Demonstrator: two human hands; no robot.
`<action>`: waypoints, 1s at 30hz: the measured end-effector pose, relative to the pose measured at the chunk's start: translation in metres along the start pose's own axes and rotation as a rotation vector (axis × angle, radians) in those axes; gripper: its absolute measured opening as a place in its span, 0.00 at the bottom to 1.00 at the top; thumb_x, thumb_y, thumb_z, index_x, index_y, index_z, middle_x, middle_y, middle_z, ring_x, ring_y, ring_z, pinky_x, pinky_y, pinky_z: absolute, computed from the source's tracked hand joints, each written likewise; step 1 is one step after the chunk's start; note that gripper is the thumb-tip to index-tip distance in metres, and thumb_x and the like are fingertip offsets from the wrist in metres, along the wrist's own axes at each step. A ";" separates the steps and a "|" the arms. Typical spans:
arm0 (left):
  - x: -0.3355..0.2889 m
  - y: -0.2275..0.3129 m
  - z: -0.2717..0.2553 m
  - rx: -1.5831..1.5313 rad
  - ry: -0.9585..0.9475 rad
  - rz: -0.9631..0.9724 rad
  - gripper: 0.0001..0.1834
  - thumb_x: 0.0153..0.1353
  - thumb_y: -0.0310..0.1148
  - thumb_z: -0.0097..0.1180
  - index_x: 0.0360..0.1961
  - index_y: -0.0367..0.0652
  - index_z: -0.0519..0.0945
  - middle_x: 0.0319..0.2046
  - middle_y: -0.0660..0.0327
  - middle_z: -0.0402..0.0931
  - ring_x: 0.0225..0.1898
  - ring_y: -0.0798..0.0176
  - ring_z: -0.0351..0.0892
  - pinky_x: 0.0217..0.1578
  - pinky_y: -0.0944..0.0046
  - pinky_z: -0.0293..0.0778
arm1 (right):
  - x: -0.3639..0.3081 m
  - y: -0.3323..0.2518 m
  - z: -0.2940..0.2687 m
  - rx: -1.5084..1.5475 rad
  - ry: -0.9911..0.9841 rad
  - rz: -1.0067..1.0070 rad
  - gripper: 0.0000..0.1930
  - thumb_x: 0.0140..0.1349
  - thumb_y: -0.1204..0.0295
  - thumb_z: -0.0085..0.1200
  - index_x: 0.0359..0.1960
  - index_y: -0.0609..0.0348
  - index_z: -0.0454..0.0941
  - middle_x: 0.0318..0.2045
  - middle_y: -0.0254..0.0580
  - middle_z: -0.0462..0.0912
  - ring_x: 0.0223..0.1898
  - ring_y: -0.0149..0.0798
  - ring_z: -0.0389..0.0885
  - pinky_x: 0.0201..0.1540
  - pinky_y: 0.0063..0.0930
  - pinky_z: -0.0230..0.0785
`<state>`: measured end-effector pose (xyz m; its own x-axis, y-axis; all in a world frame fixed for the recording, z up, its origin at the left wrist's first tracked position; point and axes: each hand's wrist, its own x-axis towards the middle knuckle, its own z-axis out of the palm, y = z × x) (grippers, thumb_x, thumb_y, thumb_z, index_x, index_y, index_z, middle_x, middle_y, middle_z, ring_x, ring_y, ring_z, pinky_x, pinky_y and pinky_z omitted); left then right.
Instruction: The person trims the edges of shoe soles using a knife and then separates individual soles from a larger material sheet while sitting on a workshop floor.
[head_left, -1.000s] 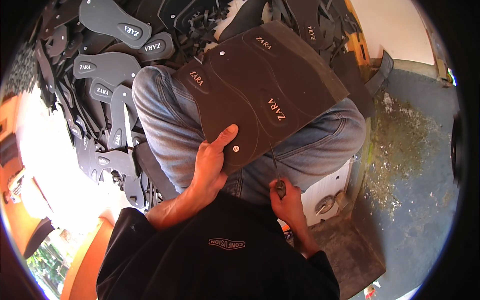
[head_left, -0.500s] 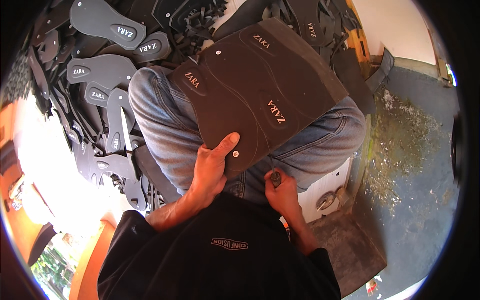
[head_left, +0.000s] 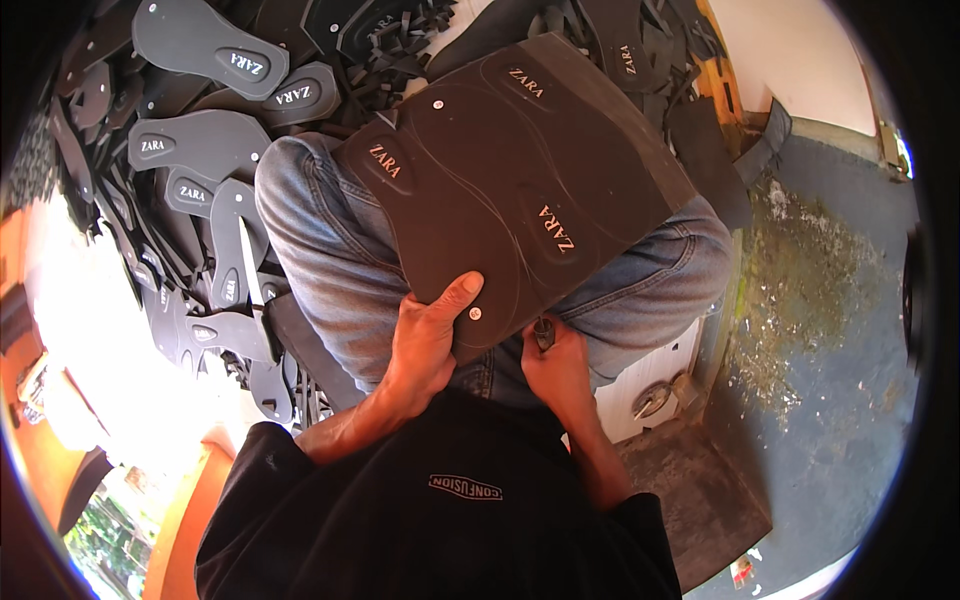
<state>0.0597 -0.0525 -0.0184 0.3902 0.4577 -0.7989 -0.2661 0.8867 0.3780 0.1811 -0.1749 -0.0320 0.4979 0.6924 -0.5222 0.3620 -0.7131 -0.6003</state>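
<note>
Evidently the left hand (head_left: 428,335) is closed on the near left corner of a dark sheet (head_left: 470,210); thumb flat on the upper face beside a small white dot, other fingers mostly hidden underneath, so their exact spread cannot be told; the right hand (head_left: 558,360) is curled closed around a tool (head_left: 544,333), only the dark end of its handle showing; the working end is not visible, and whether it touches the sheet cannot be told.

The sheet lies ahead of both hands, tilted across the lap; its near edge runs just above the right fist, its left corner sits inside the left grip; curved outlines on it are faint, partly lost in the dark surface.

Beneath, blue jeans (head_left: 320,235), partly covered by the sheet; farther left, a heap of cut soles (head_left: 205,45), cut off by the round rim and washed out by glare lower down; to the right, a stained grey floor (head_left: 850,320).
</note>
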 end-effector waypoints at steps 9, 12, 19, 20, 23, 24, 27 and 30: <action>0.002 -0.002 -0.003 -0.007 -0.012 -0.007 0.22 0.58 0.35 0.59 0.49 0.33 0.71 0.43 0.55 0.76 0.42 0.64 0.79 0.44 0.66 0.77 | 0.014 -0.013 0.005 -0.006 0.039 0.000 0.07 0.50 0.77 0.54 0.31 0.67 0.76 0.24 0.60 0.79 0.32 0.61 0.78 0.32 0.44 0.70; -0.002 0.003 0.003 -0.028 0.022 -0.019 0.16 0.58 0.34 0.60 0.43 0.34 0.77 0.39 0.58 0.78 0.40 0.66 0.79 0.42 0.69 0.76 | 0.018 -0.013 0.006 0.003 0.029 0.010 0.07 0.49 0.77 0.55 0.31 0.68 0.77 0.25 0.60 0.79 0.33 0.60 0.79 0.33 0.42 0.70; -0.001 0.003 0.000 -0.020 0.010 -0.023 0.20 0.58 0.35 0.61 0.47 0.33 0.74 0.41 0.57 0.77 0.41 0.65 0.79 0.43 0.68 0.76 | 0.025 -0.005 0.009 -0.021 -0.005 -0.004 0.07 0.48 0.76 0.59 0.28 0.65 0.79 0.22 0.54 0.80 0.33 0.56 0.80 0.33 0.39 0.71; 0.000 0.002 -0.002 -0.015 0.002 -0.024 0.20 0.58 0.35 0.60 0.48 0.34 0.73 0.42 0.56 0.77 0.41 0.65 0.79 0.43 0.67 0.77 | 0.026 -0.006 0.009 -0.027 -0.015 -0.013 0.07 0.48 0.75 0.59 0.29 0.65 0.79 0.23 0.54 0.80 0.33 0.55 0.80 0.34 0.39 0.71; -0.001 0.002 -0.001 -0.031 0.003 -0.020 0.21 0.57 0.36 0.61 0.47 0.33 0.74 0.41 0.57 0.77 0.41 0.65 0.79 0.43 0.68 0.76 | 0.030 -0.009 0.007 -0.038 -0.036 -0.064 0.08 0.48 0.75 0.60 0.31 0.63 0.80 0.25 0.52 0.81 0.34 0.55 0.80 0.36 0.39 0.71; -0.001 0.003 -0.001 -0.042 0.006 -0.019 0.20 0.57 0.36 0.62 0.46 0.33 0.75 0.40 0.57 0.78 0.40 0.66 0.78 0.42 0.69 0.76 | 0.031 -0.010 0.006 -0.039 -0.036 -0.095 0.09 0.48 0.75 0.60 0.32 0.63 0.80 0.26 0.52 0.82 0.35 0.55 0.80 0.37 0.39 0.71; 0.000 0.003 -0.002 -0.040 0.008 -0.013 0.20 0.56 0.36 0.62 0.46 0.33 0.75 0.40 0.57 0.78 0.40 0.66 0.78 0.42 0.69 0.76 | 0.036 -0.015 0.006 0.029 0.017 -0.196 0.10 0.47 0.71 0.62 0.31 0.62 0.79 0.24 0.51 0.81 0.32 0.58 0.79 0.35 0.44 0.71; 0.000 0.002 -0.003 -0.048 0.014 -0.016 0.20 0.56 0.35 0.62 0.45 0.34 0.75 0.40 0.57 0.78 0.40 0.66 0.78 0.41 0.69 0.76 | 0.041 -0.012 0.006 0.027 0.067 -0.312 0.14 0.47 0.67 0.63 0.35 0.60 0.78 0.29 0.50 0.81 0.34 0.58 0.79 0.37 0.45 0.70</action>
<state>0.0569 -0.0512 -0.0195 0.3820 0.4423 -0.8114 -0.3022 0.8895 0.3427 0.1924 -0.1370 -0.0501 0.4172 0.8677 -0.2703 0.4847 -0.4640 -0.7415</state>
